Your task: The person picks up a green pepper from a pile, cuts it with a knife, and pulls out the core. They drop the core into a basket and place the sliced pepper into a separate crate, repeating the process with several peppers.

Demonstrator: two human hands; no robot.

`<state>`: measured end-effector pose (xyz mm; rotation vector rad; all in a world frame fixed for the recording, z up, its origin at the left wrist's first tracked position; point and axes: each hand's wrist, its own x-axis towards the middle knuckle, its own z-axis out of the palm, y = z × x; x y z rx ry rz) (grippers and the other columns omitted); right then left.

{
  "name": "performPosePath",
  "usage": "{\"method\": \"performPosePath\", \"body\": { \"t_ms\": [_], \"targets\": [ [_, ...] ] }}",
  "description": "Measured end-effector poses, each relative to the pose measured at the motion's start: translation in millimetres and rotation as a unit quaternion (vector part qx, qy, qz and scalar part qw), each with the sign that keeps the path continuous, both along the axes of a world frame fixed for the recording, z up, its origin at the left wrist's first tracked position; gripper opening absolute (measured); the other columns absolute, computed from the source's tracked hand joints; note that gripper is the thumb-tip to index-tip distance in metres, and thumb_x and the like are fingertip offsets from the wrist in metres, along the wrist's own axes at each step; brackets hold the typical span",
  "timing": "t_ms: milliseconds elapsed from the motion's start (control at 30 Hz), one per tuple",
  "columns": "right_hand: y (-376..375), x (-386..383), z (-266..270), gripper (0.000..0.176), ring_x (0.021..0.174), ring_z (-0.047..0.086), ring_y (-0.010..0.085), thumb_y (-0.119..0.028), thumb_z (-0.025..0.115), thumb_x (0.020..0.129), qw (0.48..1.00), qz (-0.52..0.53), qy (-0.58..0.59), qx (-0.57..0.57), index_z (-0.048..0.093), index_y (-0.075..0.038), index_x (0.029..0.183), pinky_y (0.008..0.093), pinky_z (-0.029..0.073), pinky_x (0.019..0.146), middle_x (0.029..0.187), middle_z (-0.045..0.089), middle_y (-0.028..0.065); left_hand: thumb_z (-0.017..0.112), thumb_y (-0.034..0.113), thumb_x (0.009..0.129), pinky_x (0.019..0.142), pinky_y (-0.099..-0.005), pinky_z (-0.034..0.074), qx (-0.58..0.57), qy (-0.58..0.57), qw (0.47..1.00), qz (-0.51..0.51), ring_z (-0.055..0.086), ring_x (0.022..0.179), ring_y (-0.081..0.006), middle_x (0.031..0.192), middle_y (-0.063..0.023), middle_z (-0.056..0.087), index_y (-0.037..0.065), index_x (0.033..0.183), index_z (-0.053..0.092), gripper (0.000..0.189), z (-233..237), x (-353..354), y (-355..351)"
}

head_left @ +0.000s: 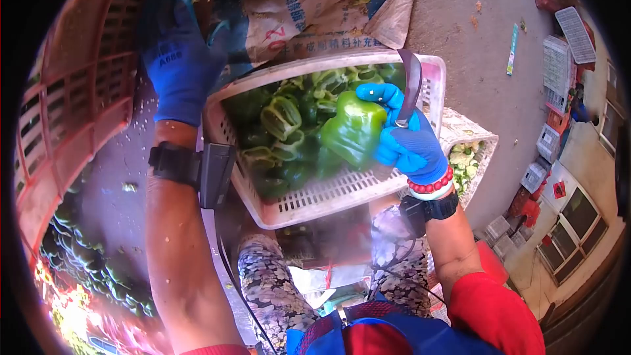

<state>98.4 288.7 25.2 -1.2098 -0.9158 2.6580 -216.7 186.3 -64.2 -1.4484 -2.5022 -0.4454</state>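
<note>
- The right hand [414,148], gloved in blue, grasps 1 green pepper [353,128] and 1 curved knife [412,82], over the white crate [263,218].
- The left hand [181,69], also gloved, is released, fingers extended, beside the red crate [69,118]; contact is unclear.
- Cut peppers [281,118] lie inside the white crate.
- Just beyond lies printed sacking [296,13].
- Stacked crates [555,69] stand far off, right.

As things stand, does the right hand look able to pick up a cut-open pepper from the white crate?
Probably not: though the white crate is open on top, the right hand holds a curved knife and a green pepper.
</note>
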Motion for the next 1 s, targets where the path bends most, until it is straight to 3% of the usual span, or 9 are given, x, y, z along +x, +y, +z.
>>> {"method": "performPosePath", "body": {
  "t_ms": [200, 267, 400, 467, 533, 667, 767, 833, 1000],
  "targets": [
    [-42.4, 27.6, -14.9, 0.062, 0.045, 0.035, 0.0051, -0.01, 0.065, 0.084, 0.992, -0.095, 0.004, -0.082, 0.042, -0.001, 0.141, 0.0216, 0.028, 0.042, 0.09, 0.058, 0.0052, 0.069, 0.02, 0.088, 0.101, -0.0372, 0.045, 0.061, -0.423, 0.903, 0.039, 0.054, 0.119, -0.0285, 0.131, -0.0147, 0.055, 0.003, 0.139, 0.046, 0.059, 55.8, 103.8, -73.2],
    [-61.8, 35.6, -20.1, 0.061, 0.046, 0.037, 0.0056, -0.011, 0.064, 0.085, 0.987, -0.123, 0.007, -0.101, 0.041, -0.001, 0.141, 0.0216, 0.03, 0.042, 0.099, 0.061, 0.0085, 0.067, 0.015, 0.091, 0.099, -0.0333, 0.045, 0.086, -0.683, 0.718, 0.104, 0.053, 0.119, -0.0205, 0.131, -0.0121, 0.053, 0.002, 0.14, 0.045, 0.056, 61.6, 161.8, -104.6],
    [-86.0, 51.0, -23.5, 0.061, 0.05, 0.045, 0.0079, -0.011, 0.065, 0.085, 0.984, -0.035, -0.02, -0.171, 0.042, 0.002, 0.141, 0.0237, 0.037, 0.048, 0.091, 0.06, 0.0067, 0.059, 0.021, 0.098, 0.1, -0.033, 0.046, 0.147, -0.957, 0.187, 0.166, 0.053, 0.12, -0.0193, 0.136, -0.0109, 0.052, -0.001, 0.143, 0.042, 0.053, 49.0, 209.4, -138.1],
    [-94.4, 54.0, -29.4, 0.061, 0.054, 0.045, 0.0076, -0.016, 0.065, 0.086, 0.99, 0.001, -0.041, -0.135, 0.043, 0.001, 0.14, 0.0231, 0.036, 0.049, 0.093, 0.061, 0.0069, 0.057, 0.033, 0.097, 0.093, -0.0374, 0.052, 0.031, -0.919, 0.38, 0.1, 0.058, 0.118, -0.0241, 0.134, -0.0133, 0.055, 0.0, 0.143, 0.042, 0.058, 18.8, 221.2, -160.3],
    [-94.8, 57.5, -37.3, 0.063, 0.058, 0.048, 0.0085, -0.018, 0.064, 0.087, 0.99, 0.033, -0.055, -0.123, 0.041, 0.002, 0.142, 0.0227, 0.038, 0.052, 0.105, 0.062, 0.0107, 0.055, 0.036, 0.098, 0.073, -0.0376, 0.058, 0.152, -0.938, 0.164, 0.266, 0.066, 0.099, -0.0264, 0.124, -0.0159, 0.06, 0.001, 0.136, 0.048, 0.051, 18.1, 227.7, -153.1],
    [-98.8, 65.3, -53.2, 0.062, 0.058, 0.05, 0.0093, -0.019, 0.063, 0.09, 0.991, 0.05, -0.059, -0.108, 0.04, 0.002, 0.143, 0.0226, 0.039, 0.052, 0.108, 0.062, 0.0116, 0.056, 0.032, 0.099, 0.049, -0.0298, 0.041, 0.208, -0.92, -0.189, 0.274, 0.059, 0.066, -0.0223, 0.099, -0.0121, 0.065, 0.005, 0.118, 0.057, 0.033, -19.7, 245.0, -172.1],
    [-102.0, 67.8, -66.0, 0.058, 0.057, 0.05, 0.009, -0.02, 0.061, 0.093, 0.997, -0.005, -0.03, -0.075, 0.041, 0.001, 0.143, 0.0223, 0.038, 0.052, 0.094, 0.063, 0.0066, 0.054, 0.032, 0.1, 0.049, -0.0281, 0.044, 0.17, -0.91, -0.007, 0.379, 0.061, 0.068, -0.0214, 0.1, -0.0125, 0.065, 0.005, 0.118, 0.058, 0.033, 3.4, 242.9, -147.2],
    [-96.4, 71.8, -68.6, 0.057, 0.062, 0.053, 0.0083, -0.025, 0.06, 0.094, 0.995, 0.002, -0.088, -0.04, 0.042, -0.003, 0.144, 0.0204, 0.041, 0.055, 0.107, 0.064, 0.0087, 0.054, 0.031, 0.1, 0.052, -0.028, 0.05, 0.11, -0.927, 0.236, 0.271, 0.064, 0.069, -0.0206, 0.101, -0.0119, 0.065, 0.005, 0.12, 0.057, 0.033, -7.1, 242.7, -150.1],
    [-90.0, 71.3, -73.4, 0.049, 0.06, 0.05, 0.0049, -0.032, 0.06, 0.097, 0.984, 0.036, -0.172, -0.016, 0.054, -0.005, 0.138, 0.0198, 0.04, 0.054, 0.08, 0.058, -0.0014, 0.051, 0.03, 0.102, 0.053, -0.0331, 0.054, 0.124, -0.935, 0.213, 0.257, 0.066, 0.071, -0.023, 0.103, -0.0127, 0.066, 0.007, 0.123, 0.055, 0.032, -3.7, 242.3, -138.7]
  ]
}}
